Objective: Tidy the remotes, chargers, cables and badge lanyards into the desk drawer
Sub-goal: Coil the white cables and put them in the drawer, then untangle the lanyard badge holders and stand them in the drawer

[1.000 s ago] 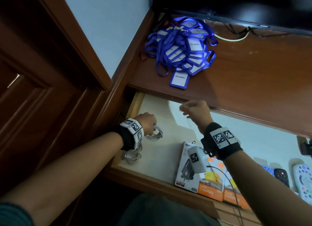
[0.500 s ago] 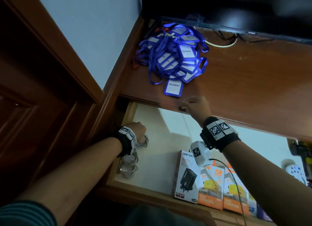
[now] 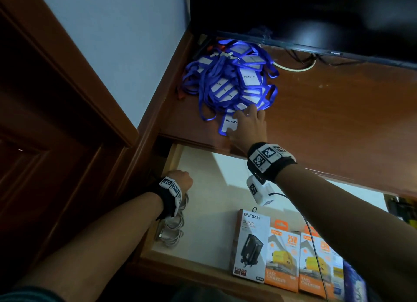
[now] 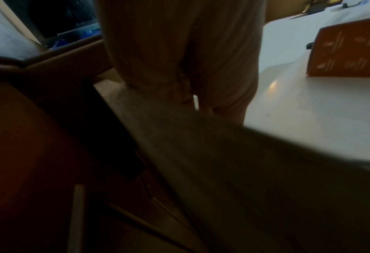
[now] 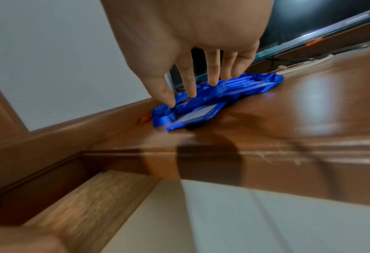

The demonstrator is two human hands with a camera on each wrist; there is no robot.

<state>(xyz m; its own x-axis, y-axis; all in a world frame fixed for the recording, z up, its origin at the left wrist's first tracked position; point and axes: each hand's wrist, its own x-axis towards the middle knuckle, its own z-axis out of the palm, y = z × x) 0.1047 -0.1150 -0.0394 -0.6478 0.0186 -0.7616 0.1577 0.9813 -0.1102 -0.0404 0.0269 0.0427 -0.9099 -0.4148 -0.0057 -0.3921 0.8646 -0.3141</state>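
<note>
Fingers [image 5: 212, 71] of right hand [image 3: 247, 128] spread over tangled blue lanyards [image 3: 228, 82] (white badges).

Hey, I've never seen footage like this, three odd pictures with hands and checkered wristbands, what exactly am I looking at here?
No machine here: a person tidies a desk while wearing three cameras. The big picture comes from a camera on their head, looking down. The other two come from cameras strapped to the wrists, looking along the fingers; the checkered squares are markers on the wristbands.

On the wooden desk top lies a tangled pile of blue badge lanyards, below a dark screen. The right hand reaches to that pile with fingers spread, touching it, gripping nothing yet.

Below is the open drawer. It holds charger boxes and coiled white cables. The left hand sits curled by the cables at the drawer's left; whether it grips them is hidden, and its wrist picture is too dark to tell.
</note>
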